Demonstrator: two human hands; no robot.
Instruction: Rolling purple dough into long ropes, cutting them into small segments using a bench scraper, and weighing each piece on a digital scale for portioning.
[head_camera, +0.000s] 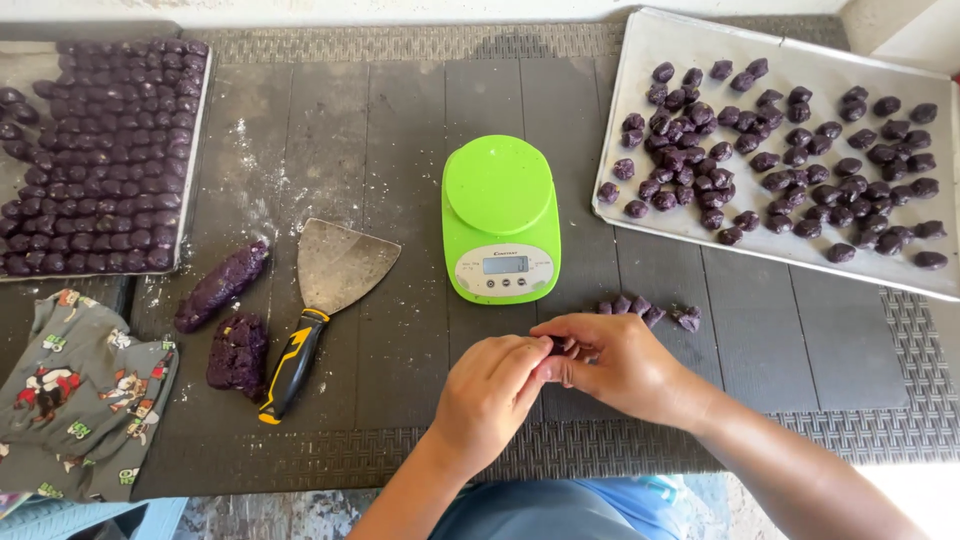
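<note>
Purple dough is seen all over this dark wooden tabletop (400, 130). A small purple dough piece (566, 347) is pinched between the left hand (490, 395) and the right hand (612, 362), low in the middle, just in front of the green kitchen scale (499, 218). Both hands are closed narrowly around the piece, with the fingertips pressed together, so most of it is hidden.

A little heap of cut purple bits (645, 310) is lying just behind the right hand. A metal scraper with a black and yellow handle (322, 300) is laid to the left of the scale. Beside it, two bigger lumps of purple dough (225, 320) are resting. A silver tray of loose purple pieces (690, 40) is placed at the back right. A tray of neatly packed purple pieces (195, 150) is set at the back left. A grey patterned cloth (85, 390) is spread at the left edge.

The piece could probably be squashed out of shape if it is squeezed too hard. It could also be dropped, since it is small and perhaps sticky. The heap behind could be knocked by the right wrist.
</note>
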